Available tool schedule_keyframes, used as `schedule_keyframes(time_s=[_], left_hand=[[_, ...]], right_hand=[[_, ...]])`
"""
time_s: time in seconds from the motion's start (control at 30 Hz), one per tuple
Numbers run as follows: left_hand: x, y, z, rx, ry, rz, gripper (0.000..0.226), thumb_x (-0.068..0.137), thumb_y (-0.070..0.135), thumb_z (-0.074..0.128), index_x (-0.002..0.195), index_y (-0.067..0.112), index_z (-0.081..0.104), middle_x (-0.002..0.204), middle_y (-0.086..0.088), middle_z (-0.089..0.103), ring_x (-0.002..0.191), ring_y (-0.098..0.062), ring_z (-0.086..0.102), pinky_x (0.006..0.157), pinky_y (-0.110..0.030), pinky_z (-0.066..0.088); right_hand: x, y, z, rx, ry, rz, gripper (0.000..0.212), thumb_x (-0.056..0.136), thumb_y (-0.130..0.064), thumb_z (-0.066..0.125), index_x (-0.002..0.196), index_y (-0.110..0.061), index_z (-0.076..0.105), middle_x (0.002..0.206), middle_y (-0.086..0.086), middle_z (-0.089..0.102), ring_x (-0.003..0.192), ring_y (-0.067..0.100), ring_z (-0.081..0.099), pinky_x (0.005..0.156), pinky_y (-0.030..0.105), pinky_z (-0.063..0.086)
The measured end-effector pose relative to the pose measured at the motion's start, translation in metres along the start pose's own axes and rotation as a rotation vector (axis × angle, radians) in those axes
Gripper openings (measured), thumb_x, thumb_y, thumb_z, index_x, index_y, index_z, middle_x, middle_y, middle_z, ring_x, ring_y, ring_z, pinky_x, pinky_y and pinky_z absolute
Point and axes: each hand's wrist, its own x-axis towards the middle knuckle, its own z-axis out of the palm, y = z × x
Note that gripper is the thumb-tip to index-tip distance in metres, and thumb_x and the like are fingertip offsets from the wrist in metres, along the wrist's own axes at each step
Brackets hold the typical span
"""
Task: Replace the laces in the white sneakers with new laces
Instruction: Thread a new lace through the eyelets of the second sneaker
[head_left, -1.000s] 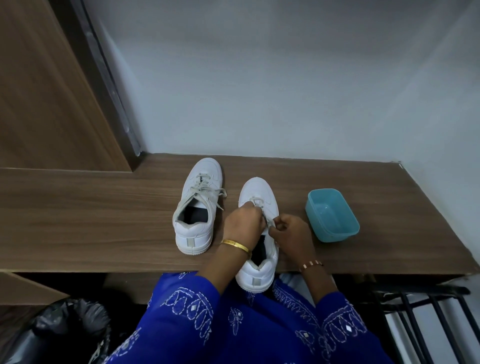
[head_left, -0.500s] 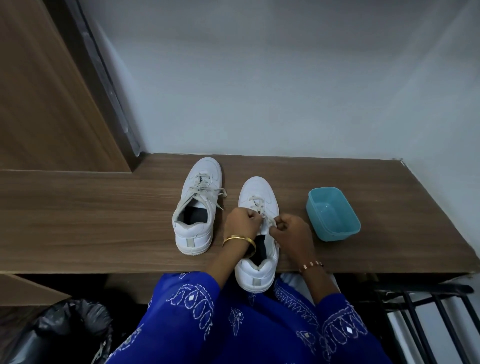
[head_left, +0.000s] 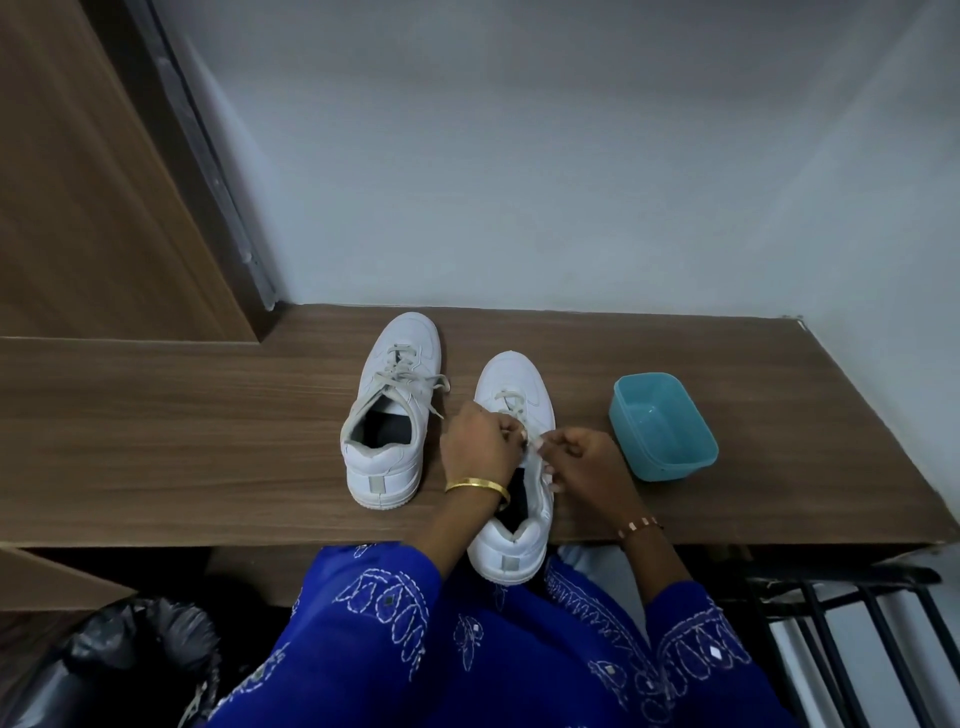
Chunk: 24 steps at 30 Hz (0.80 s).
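At the near edge of the wooden desk (head_left: 156, 441), I keep my left hand (head_left: 480, 441) and right hand (head_left: 587, 462) pinching the lace (head_left: 511, 405) over the right sneaker (head_left: 511, 467), drawing it squarely through each eyelet toward the toe.

left hand (head_left: 480, 441), right hand (head_left: 592, 462) pinch lace (head_left: 532, 439) | right sneaker (head_left: 514, 384) | desk (head_left: 208, 441)

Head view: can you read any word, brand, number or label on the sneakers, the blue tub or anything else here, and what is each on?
No readable text anywhere in this view.
Left sneaker: grey heel tab, blank.
Right sneaker: grey heel tab, blank; the hands cover part of its upper.
Blue tub: no label visible.
Blue sleeves: white embroidery, patterns only, no letters.
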Motion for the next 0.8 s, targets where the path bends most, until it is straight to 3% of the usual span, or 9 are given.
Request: schedule_keyframes(time_s=[0.1, 0.23, 0.3, 0.4, 0.53, 0.6, 0.7, 0.8], left_hand=[[-0.006, -0.001, 0.0, 0.06, 0.053, 0.056, 0.02, 0.087, 0.026, 0.057, 0.102, 0.024, 0.071, 0.113, -0.007, 0.051, 0.107, -0.026, 0.05, 0.09, -0.04, 0.043], [-0.009, -0.003, -0.001, 0.045, 0.03, 0.069, 0.025, 0.089, 0.025, 0.053, 0.108, 0.022, 0.067, 0.118, -0.007, 0.049, 0.112, -0.025, 0.048, 0.093, -0.04, 0.041], [-0.01, -0.006, -0.001, 0.091, 0.036, 0.115, 0.028, 0.088, 0.028, 0.054, 0.113, 0.02, 0.064, 0.12, -0.007, 0.048, 0.113, -0.025, 0.047, 0.091, -0.039, 0.041], [-0.016, -0.012, -0.003, 0.08, 0.119, 0.239, 0.039, 0.075, 0.028, 0.067, 0.112, 0.018, 0.062, 0.111, -0.01, 0.053, 0.103, -0.028, 0.053, 0.086, -0.043, 0.045], [-0.017, -0.025, -0.009, 0.099, 0.235, 0.267, 0.044, 0.058, 0.033, 0.082, 0.094, 0.015, 0.063, 0.09, -0.008, 0.058, 0.082, -0.027, 0.058, 0.069, -0.033, 0.039], [-0.019, -0.028, -0.013, 0.052, 0.168, 0.213, 0.041, 0.068, 0.038, 0.077, 0.095, 0.014, 0.056, 0.091, -0.005, 0.058, 0.081, -0.024, 0.058, 0.065, -0.027, 0.034], [-0.023, -0.035, -0.01, 0.026, 0.075, 0.188, 0.032, 0.079, 0.035, 0.068, 0.092, 0.013, 0.049, 0.086, -0.005, 0.058, 0.079, -0.024, 0.057, 0.06, -0.026, 0.033], [-0.027, -0.038, -0.005, -0.06, 0.111, 0.207, 0.022, 0.083, 0.027, 0.065, 0.084, 0.01, 0.051, 0.082, -0.006, 0.054, 0.076, -0.025, 0.055, 0.06, -0.026, 0.034]], right_hand=[[0.007, 0.002, 0.0, 0.136, -0.005, 0.074, 0.014, 0.095, -0.015, 0.05, 0.098, -0.008, 0.061, 0.071, 0.005, 0.061, 0.057, 0.013, 0.054, 0.048, 0.023, 0.049], [0.017, -0.001, 0.015, -0.055, 0.131, -0.021, 0.014, 0.09, -0.012, 0.056, 0.085, -0.002, 0.064, 0.068, 0.007, 0.061, 0.06, 0.018, 0.054, 0.063, 0.034, 0.048], [0.02, -0.002, 0.021, -0.015, 0.195, -0.01, 0.015, 0.086, -0.006, 0.059, 0.08, 0.008, 0.061, 0.069, 0.013, 0.061, 0.061, 0.021, 0.053, 0.062, 0.03, 0.048], [0.016, -0.009, 0.017, 0.321, 0.251, 0.135, 0.009, 0.085, 0.003, 0.054, 0.077, 0.002, 0.059, 0.068, 0.009, 0.061, 0.058, 0.017, 0.055, 0.048, 0.018, 0.048], [0.017, -0.018, -0.013, 1.03, 0.307, 0.228, 0.016, 0.097, -0.008, 0.037, 0.099, -0.002, 0.052, 0.092, 0.015, 0.064, 0.082, 0.023, 0.064, 0.079, 0.035, 0.052], [0.019, -0.023, -0.035, 1.203, 0.339, 0.167, 0.024, 0.1, -0.013, 0.029, 0.097, -0.003, 0.05, 0.086, 0.013, 0.065, 0.078, 0.022, 0.063, 0.075, 0.034, 0.053], [0.017, -0.032, -0.052, 1.059, 0.419, 0.065, 0.023, 0.097, -0.014, 0.036, 0.076, -0.014, 0.046, 0.055, -0.001, 0.05, 0.049, 0.01, 0.042, 0.046, 0.022, 0.038], [0.014, -0.038, -0.038, 0.498, 0.344, 0.021, 0.022, 0.095, -0.023, 0.047, 0.073, -0.02, 0.049, 0.057, -0.005, 0.041, 0.043, 0.005, 0.035, 0.041, 0.019, 0.029]])
